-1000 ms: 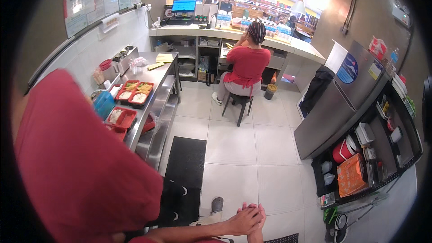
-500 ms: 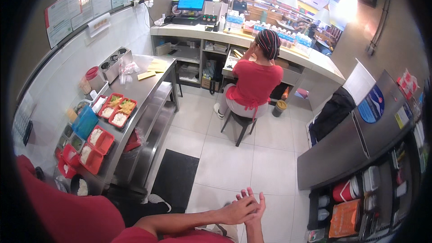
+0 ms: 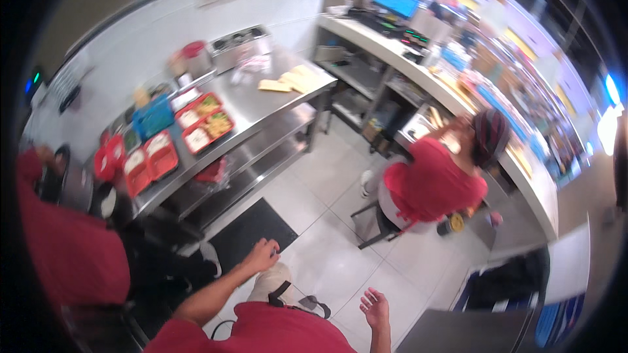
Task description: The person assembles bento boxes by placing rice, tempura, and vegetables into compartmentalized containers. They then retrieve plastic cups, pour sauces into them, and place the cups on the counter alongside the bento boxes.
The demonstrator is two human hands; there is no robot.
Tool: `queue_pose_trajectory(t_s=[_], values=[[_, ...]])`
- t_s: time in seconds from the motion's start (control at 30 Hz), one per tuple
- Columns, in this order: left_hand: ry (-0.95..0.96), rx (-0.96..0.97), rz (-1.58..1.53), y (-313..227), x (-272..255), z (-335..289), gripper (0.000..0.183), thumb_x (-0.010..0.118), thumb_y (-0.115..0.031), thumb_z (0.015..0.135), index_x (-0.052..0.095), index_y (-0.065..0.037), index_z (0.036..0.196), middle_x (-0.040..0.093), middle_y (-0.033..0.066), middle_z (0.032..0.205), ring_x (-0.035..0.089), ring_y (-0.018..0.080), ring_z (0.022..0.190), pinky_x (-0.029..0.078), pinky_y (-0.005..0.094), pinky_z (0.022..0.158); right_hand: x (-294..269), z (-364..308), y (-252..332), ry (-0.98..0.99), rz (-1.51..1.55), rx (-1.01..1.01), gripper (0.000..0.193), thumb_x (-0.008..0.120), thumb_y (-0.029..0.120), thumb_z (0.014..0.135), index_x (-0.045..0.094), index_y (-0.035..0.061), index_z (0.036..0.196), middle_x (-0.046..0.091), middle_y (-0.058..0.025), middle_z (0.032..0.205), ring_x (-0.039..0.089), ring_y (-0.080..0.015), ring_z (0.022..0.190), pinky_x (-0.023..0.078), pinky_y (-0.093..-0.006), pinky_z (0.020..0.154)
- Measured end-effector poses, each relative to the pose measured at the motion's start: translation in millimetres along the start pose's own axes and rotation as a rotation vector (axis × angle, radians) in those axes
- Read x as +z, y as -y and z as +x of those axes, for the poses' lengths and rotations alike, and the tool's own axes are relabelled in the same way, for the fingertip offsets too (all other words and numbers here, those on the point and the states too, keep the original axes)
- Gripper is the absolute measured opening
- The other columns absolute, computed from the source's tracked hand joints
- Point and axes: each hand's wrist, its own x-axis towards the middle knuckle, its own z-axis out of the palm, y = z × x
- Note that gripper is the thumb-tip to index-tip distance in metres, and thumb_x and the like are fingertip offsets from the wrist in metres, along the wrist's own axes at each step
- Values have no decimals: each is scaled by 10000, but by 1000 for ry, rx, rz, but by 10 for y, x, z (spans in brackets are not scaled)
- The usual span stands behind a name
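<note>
My left hand is out in front of my body, over the edge of the black floor mat. Its fingers are loosely bent and a little blurred, and I make out nothing held in it. Lower right, my right hand is raised over the tiled floor, fingers apart and nothing in it. Neither hand touches the other. Ahead to the left, red compartment trays with rice and other food lie on a steel table. More red trays, partly filled with rice, lie nearer.
A co-worker in red stands close at my left, beside a dark pot with rice. Another person in red sits on a stool at the counter. A blue container stands behind the trays. A grey cabinet is at lower right.
My hands, pressed together before, have come apart: the left moved left, the right stayed low and opened. The view has turned left, so the table and seated person appear further right.
</note>
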Motion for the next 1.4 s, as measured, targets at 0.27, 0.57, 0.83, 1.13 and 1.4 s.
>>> queue_pose_trajectory(t_s=[0.27, 0.57, 0.83, 1.13, 1.4], values=[[-24, -99, -112, 198, -686, 1473, 396, 720, -289, 861, 608, -63, 1167, 610, 205, 1063, 620, 380, 1002, 505, 458, 877, 974, 1450, 926, 58, -68, 29, 334, 530, 321, 939, 591, 120, 1200, 597, -42, 1098, 571, -248, 980, 468, -420, 809], [-395, -82, 100, 386, -2046, 3738, 446, 716, -238, 847, 563, -71, 1232, 573, 213, 1151, 580, 420, 1091, 514, 529, 893, 1443, 2938, 1228, -35, -261, 138, 359, 528, 347, 947, 587, 115, 1214, 610, -55, 1091, 593, -255, 990, 468, -422, 820], [-558, -339, 345, 1169, -3165, 4951, 402, 734, -168, 832, 552, -55, 1173, 543, 190, 1159, 559, 401, 1113, 503, 495, 931, 2475, 3415, 1816, -39, -429, 57, 361, 494, 338, 951, 588, 96, 1201, 633, -51, 1016, 624, -235, 877, 482, -398, 759], [-513, -593, 506, 1730, -3642, 5271, 477, 725, -244, 831, 573, -21, 1225, 547, 232, 1232, 535, 409, 1176, 443, 514, 1005, 4047, 4282, 2725, 108, -520, 4, 261, 529, 328, 958, 593, 98, 1063, 647, -45, 947, 650, -226, 832, 493, -390, 692], [-766, -547, 226, 1954, -3949, 5969, 766, 770, -333, 792, 452, -17, 1412, 528, 230, 1346, 486, 419, 1264, 361, 480, 1101, 5886, 5069, 3885, 380, -585, -522, 223, 528, 290, 1027, 563, 97, 921, 571, -24, 747, 584, -131, 647, 440, -271, 573]])
